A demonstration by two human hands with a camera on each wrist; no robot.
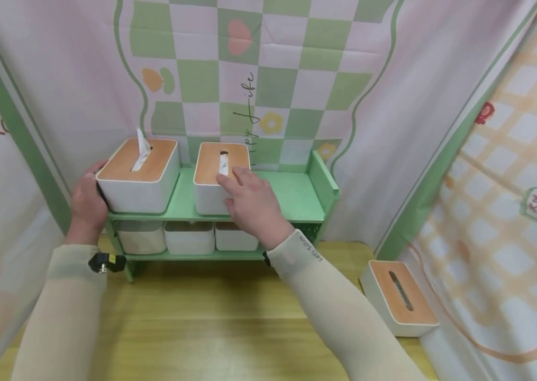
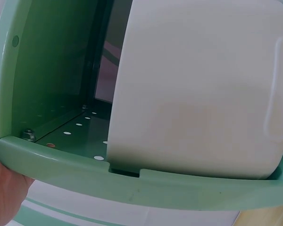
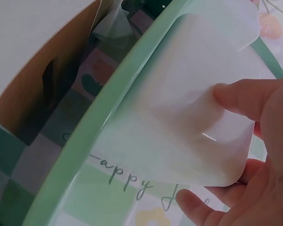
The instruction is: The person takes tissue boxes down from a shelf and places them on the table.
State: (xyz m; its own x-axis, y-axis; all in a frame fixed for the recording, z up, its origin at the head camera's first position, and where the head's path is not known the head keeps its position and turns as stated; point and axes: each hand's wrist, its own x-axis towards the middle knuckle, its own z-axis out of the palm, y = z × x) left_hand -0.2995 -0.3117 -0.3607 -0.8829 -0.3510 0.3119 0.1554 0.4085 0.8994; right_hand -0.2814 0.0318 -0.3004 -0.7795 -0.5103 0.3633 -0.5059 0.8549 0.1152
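Two white tissue boxes with wooden lids stand on the top board of a green shelf rack (image 1: 292, 185). Beside the left tissue box (image 1: 137, 196), at the rack's left end, is my left hand (image 1: 88, 203); most of its fingers are hidden, and I cannot tell whether it holds rack or box. A white tissue (image 1: 142, 151) sticks up from that box's slot. My right hand (image 1: 256, 203) holds the front edge of the other tissue box (image 1: 207, 198), fingers over the lid and thumb (image 3: 233, 94) on its front. A tissue (image 1: 223, 164) shows in its slot, close to my fingertips.
On the rack's lower level sit several white boxes, among them the left box (image 1: 142, 238) and middle box (image 1: 189, 239). Another wooden-lidded box (image 1: 403, 296) lies right of my forearm on the wooden table (image 1: 201, 317). A patterned curtain (image 1: 287, 47) hangs behind the rack.
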